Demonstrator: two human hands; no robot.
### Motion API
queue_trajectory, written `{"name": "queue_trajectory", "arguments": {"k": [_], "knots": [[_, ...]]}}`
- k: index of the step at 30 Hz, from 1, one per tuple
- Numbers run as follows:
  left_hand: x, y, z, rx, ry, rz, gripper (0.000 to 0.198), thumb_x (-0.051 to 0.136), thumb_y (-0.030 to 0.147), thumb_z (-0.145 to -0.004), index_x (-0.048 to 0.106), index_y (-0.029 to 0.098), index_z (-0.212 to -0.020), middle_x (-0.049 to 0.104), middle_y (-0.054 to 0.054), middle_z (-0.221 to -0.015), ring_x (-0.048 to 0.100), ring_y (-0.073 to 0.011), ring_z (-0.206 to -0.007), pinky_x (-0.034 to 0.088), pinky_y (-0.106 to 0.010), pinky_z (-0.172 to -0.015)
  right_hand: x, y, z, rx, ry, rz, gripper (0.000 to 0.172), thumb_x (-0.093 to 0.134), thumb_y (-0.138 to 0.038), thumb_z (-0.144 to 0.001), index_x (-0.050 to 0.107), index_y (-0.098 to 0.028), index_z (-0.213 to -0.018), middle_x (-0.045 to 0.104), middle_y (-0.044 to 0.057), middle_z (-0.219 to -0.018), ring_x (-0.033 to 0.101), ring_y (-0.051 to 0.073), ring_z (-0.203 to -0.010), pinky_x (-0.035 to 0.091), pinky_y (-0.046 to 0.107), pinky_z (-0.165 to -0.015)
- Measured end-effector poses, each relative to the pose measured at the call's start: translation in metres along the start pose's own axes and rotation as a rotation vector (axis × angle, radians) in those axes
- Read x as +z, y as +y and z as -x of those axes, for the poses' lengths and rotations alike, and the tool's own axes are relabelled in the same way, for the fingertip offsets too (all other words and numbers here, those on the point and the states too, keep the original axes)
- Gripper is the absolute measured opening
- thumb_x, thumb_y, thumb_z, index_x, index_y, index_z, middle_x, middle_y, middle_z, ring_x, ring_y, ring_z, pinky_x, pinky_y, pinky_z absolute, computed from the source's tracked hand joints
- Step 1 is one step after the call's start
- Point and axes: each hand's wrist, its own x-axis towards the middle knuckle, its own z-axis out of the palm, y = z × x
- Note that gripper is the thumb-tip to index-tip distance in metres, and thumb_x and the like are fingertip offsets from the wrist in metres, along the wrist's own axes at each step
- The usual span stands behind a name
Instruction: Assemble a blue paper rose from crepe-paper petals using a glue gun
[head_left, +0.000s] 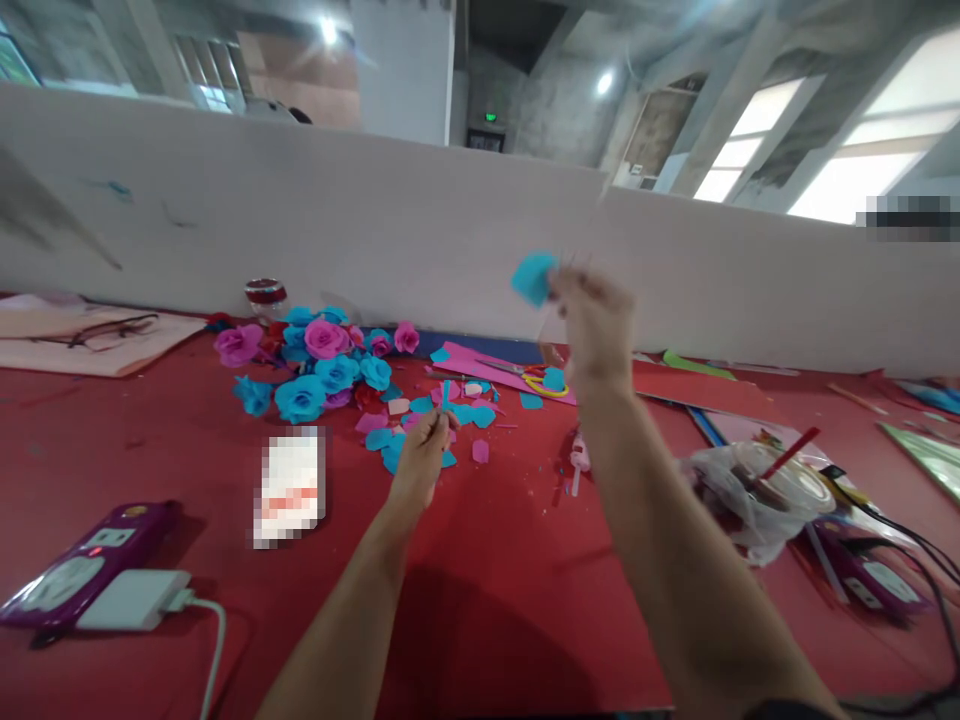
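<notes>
My right hand [598, 320] is raised above the table, blurred, pinching a blue paper petal [532, 278]. Lower and to the left, my left hand [421, 455] is closed around a thin blue paper-wrapped piece [446, 393], whose upper end sticks up past the fingers. Around that hand lie several loose blue and pink petals [480, 452]. A bunch of blue, pink and red paper flowers [300, 398] lies to its left. Behind the loose petals, yellow-handled scissors [547, 388] rest on a pink paper sheet [469, 362].
A glue gun [579, 455] lies by my right forearm, with a bagged cup and straw [780, 480] farther right. Purple power strips [112, 550] sit at both sides, one with a white charger [139, 600]. A white partition [315, 220] stands behind the red table [480, 620].
</notes>
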Motion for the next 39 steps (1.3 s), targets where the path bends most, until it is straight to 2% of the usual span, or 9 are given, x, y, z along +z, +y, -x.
{"name": "queue_trajectory", "arguments": {"k": [2, 4, 6, 8, 13, 19, 29, 39], "knots": [[0.003, 0.003, 0.003, 0.024, -0.076, 0.040, 0.030, 0.053, 0.046, -0.084, 0.057, 0.018, -0.072, 0.052, 0.001, -0.068, 0.039, -0.0091, -0.057, 0.031, -0.024, -0.055, -0.012, 0.035, 0.053, 0.257, -0.016, -0.146, 0.016, 0.066, -0.033, -0.070, 0.066, -0.018, -0.063, 0.056, -0.004, -0.057, 0.049, 0.011, -0.057, 0.040, 0.025, -0.059], [0.007, 0.004, 0.006, -0.009, -0.116, 0.056, 0.028, 0.053, 0.044, -0.084, 0.059, 0.018, -0.076, 0.056, 0.000, -0.070, 0.042, -0.0098, -0.058, 0.034, -0.024, -0.057, -0.020, 0.069, 0.096, 0.502, 0.034, -0.235, 0.015, 0.072, -0.033, -0.063, 0.070, -0.018, -0.066, 0.063, -0.002, -0.061, 0.053, 0.012, -0.060, 0.042, 0.026, -0.064], [0.010, 0.003, 0.008, -0.039, -0.127, 0.043, 0.028, 0.053, 0.044, -0.084, 0.059, 0.018, -0.079, 0.057, 0.000, -0.068, 0.042, -0.0100, -0.058, 0.034, -0.024, -0.057, -0.025, 0.090, 0.122, 0.677, 0.059, -0.329, 0.016, 0.075, -0.032, -0.059, 0.071, -0.018, -0.065, 0.065, -0.002, -0.061, 0.055, 0.012, -0.060, 0.042, 0.027, -0.065], [0.014, 0.002, 0.011, -0.037, -0.136, 0.017, 0.027, 0.053, 0.043, -0.084, 0.059, 0.018, -0.078, 0.056, 0.001, -0.068, 0.041, -0.0101, -0.057, 0.033, -0.024, -0.057, -0.027, 0.098, 0.132, 0.765, 0.073, -0.412, 0.016, 0.078, -0.031, -0.056, 0.071, -0.019, -0.064, 0.065, -0.001, -0.061, 0.055, 0.012, -0.060, 0.043, 0.026, -0.065], [0.021, -0.002, 0.015, -0.046, -0.197, -0.037, 0.027, 0.051, 0.041, -0.086, 0.059, 0.018, -0.074, 0.053, 0.001, -0.068, 0.040, -0.0107, -0.061, 0.033, -0.024, -0.061, -0.030, 0.089, 0.127, 0.775, 0.042, -0.494, 0.017, 0.080, -0.031, -0.055, 0.072, -0.019, -0.064, 0.067, -0.002, -0.064, 0.056, 0.011, -0.062, 0.044, 0.025, -0.068], [0.026, -0.008, 0.019, -0.070, -0.232, 0.001, 0.027, 0.052, 0.038, -0.087, 0.058, 0.017, -0.071, 0.052, 0.001, -0.069, 0.043, -0.0116, -0.068, 0.035, -0.024, -0.067, -0.029, 0.079, 0.132, 0.808, 0.025, -0.583, 0.019, 0.081, -0.032, -0.053, 0.071, -0.019, -0.062, 0.067, -0.001, -0.064, 0.057, 0.011, -0.062, 0.046, 0.026, -0.068], [0.030, -0.009, 0.021, -0.170, -0.240, 0.166, 0.023, 0.058, 0.037, -0.083, 0.060, 0.017, -0.071, 0.051, 0.001, -0.067, 0.040, -0.0097, -0.061, 0.032, -0.023, -0.059, -0.024, 0.076, 0.138, 0.830, -0.033, -0.611, 0.019, 0.079, -0.033, -0.056, 0.070, -0.018, -0.064, 0.064, -0.002, -0.063, 0.054, 0.010, -0.059, 0.046, 0.026, -0.064], [0.031, -0.006, 0.022, -0.155, -0.224, 0.081, 0.025, 0.058, 0.038, -0.082, 0.060, 0.016, -0.069, 0.047, 0.002, -0.063, 0.032, -0.0094, -0.055, 0.028, -0.024, -0.055, -0.025, 0.075, 0.137, 0.822, -0.033, -0.590, 0.020, 0.078, -0.033, -0.056, 0.068, -0.018, -0.063, 0.065, -0.001, -0.065, 0.056, 0.012, -0.061, 0.048, 0.028, -0.067]]}}
